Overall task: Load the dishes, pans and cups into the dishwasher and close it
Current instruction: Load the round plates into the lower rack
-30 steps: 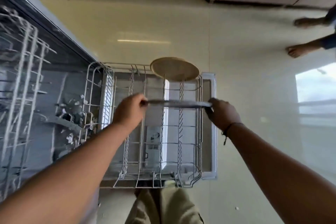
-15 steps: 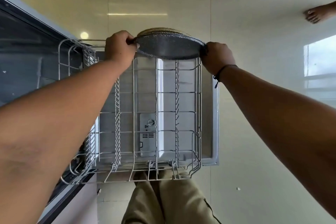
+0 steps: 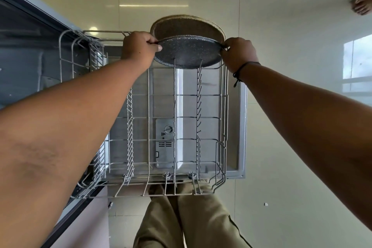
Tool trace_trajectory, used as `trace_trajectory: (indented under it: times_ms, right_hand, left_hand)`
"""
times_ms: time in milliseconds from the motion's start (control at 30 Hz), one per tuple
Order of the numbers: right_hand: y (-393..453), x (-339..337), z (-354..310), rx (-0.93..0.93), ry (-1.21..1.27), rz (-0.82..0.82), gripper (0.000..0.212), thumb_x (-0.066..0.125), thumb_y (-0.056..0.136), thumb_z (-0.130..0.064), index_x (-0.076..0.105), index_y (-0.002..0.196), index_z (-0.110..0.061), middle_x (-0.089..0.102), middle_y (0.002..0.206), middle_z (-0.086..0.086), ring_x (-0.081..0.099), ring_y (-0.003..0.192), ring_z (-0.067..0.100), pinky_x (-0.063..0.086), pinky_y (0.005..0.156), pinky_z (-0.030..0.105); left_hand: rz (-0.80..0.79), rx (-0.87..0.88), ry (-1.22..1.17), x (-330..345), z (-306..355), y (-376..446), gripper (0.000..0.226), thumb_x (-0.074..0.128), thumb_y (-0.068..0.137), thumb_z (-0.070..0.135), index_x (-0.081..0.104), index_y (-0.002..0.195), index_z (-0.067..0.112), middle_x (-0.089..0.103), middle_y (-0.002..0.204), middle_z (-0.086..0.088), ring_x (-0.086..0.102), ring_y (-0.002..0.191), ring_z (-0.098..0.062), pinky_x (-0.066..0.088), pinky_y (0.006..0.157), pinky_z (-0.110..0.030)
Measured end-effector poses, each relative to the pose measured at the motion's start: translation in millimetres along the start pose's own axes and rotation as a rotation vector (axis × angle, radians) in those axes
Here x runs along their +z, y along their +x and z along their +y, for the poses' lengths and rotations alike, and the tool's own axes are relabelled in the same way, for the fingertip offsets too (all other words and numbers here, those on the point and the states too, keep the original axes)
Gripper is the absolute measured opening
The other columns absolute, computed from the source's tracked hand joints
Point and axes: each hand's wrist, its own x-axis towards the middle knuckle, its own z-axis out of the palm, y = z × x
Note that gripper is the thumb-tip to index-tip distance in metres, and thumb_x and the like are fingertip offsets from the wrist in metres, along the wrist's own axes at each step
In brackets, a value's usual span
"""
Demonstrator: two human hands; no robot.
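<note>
1. Both hands, left (image 3: 138, 47) and right (image 3: 238, 52), pinch opposite rims of a round speckled grey plate (image 3: 187, 51).
2. It stands tilted at the far end of the pulled-out grey wire dishwasher rack (image 3: 175, 106), just in front of a round tan plate (image 3: 187, 26).

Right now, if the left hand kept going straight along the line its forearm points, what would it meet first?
Probably the tan plate standing at the rack's far end, just past the grey plate that the left hand grips; depth is unclear from this view.

The picture is bright and soft. A long light strip (image 3: 154, 5) shines on the floor near the top. A window glow (image 3: 357, 62) sits at right, maybe hazy. Edges bend outward.
</note>
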Motion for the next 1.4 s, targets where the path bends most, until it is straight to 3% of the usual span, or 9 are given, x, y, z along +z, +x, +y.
trace_trajectory:
  times_ms: [100,200,367,433,667,867,1033,1233,1400]
  right_hand:
    - [-1.4,-0.3,0.1,0.004,0.029,0.029,0.029,0.049,0.091,-0.021,0.068,0.112,-0.014,0.067,0.112,0.011,0.059,0.105,0.031,0.047,0.084,0.032]
    - [-4.3,-1.8,-0.4,0.005,0.045,0.046,0.032,0.046,0.092,-0.020,0.064,0.118,-0.017,0.067,0.113,0.011,0.059,0.105,0.030,0.045,0.083,0.030]
    - [-24.9,-4.3,1.6,-0.030,0.079,0.062,0.037,0.042,0.094,-0.013,0.052,0.129,-0.019,0.066,0.113,0.011,0.061,0.101,0.029,0.045,0.080,0.030]
    - [-39.9,-1.0,6.0,-0.049,0.061,0.044,0.037,0.043,0.094,-0.014,0.049,0.129,-0.019,0.065,0.115,0.011,0.061,0.102,0.029,0.049,0.083,0.034]
    - [-138.9,31.9,24.8,-0.089,-0.111,-0.180,0.045,0.048,0.093,-0.021,0.041,0.138,-0.019,0.053,0.134,0.009,0.054,0.117,0.028,0.047,0.096,0.041]
    - [-231.5,41.6,13.0,-0.301,-0.275,-0.376,0.053,0.050,0.093,-0.028,0.031,0.143,-0.022,0.041,0.144,0.003,0.034,0.136,0.021,0.027,0.114,0.038]
    - [-295.3,25.3,-1.2,-0.515,-0.530,-0.548,0.056,0.051,0.091,-0.032,0.030,0.141,-0.019,0.041,0.143,0.007,0.028,0.137,0.026,0.023,0.114,0.040]
    - [-360.3,8.5,-38.6,-0.790,-0.825,-0.588,0.057,0.047,0.091,-0.035,0.029,0.142,-0.020,0.044,0.138,0.006,0.032,0.134,0.027,0.029,0.109,0.040]
    - [-434.2,17.7,-80.8,-1.004,-1.060,-0.514,0.060,0.048,0.090,-0.036,0.029,0.143,-0.016,0.048,0.135,0.011,0.038,0.130,0.031,0.036,0.104,0.040]
  left_hand:
    - [0.016,0.000,-0.049,4.0,4.7,-0.3,0.026,0.071,0.084,0.022,0.071,0.108,0.011,0.069,0.100,-0.007,0.058,0.083,-0.016,0.038,0.071,-0.018]
    - [0.011,0.015,-0.075,6.7,6.5,3.1,0.034,0.068,0.087,0.021,0.065,0.119,0.010,0.068,0.110,-0.009,0.064,0.098,-0.021,0.042,0.079,-0.018]
    - [-0.093,0.033,-0.041,9.9,-3.3,-10.0,0.060,0.064,0.087,0.029,0.044,0.141,0.015,0.053,0.137,-0.006,0.051,0.123,-0.024,0.040,0.102,-0.029]
    - [-0.139,0.053,0.011,9.6,-9.1,-29.8,0.062,0.061,0.090,0.028,0.037,0.145,0.016,0.046,0.143,-0.007,0.047,0.127,-0.025,0.039,0.102,-0.030]
    - [-0.337,-0.046,0.137,7.4,-42.6,-149.6,0.062,0.054,0.095,0.033,0.026,0.148,0.018,0.031,0.154,-0.007,0.043,0.132,-0.028,0.038,0.104,-0.037]
    - [-0.422,-0.154,0.123,-3.6,-76.0,-292.7,0.064,0.054,0.094,0.037,0.025,0.149,0.021,0.026,0.156,-0.001,0.038,0.137,-0.023,0.038,0.107,-0.036]
    - [-0.357,-0.254,0.091,-34.2,-95.2,-393.0,0.066,0.055,0.091,0.043,0.029,0.148,0.021,0.033,0.153,-0.003,0.036,0.138,-0.020,0.034,0.110,-0.035]
    - [-0.186,-0.460,0.054,-66.2,-123.2,-521.8,0.069,0.049,0.092,0.048,0.021,0.151,0.023,0.020,0.158,-0.003,0.022,0.145,-0.019,0.023,0.116,-0.034]
    - [0.058,-0.557,-0.061,-73.9,-145.5,-639.9,0.093,0.018,0.072,0.069,0.028,0.150,0.018,0.026,0.156,-0.006,0.028,0.143,-0.021,0.021,0.117,-0.033]
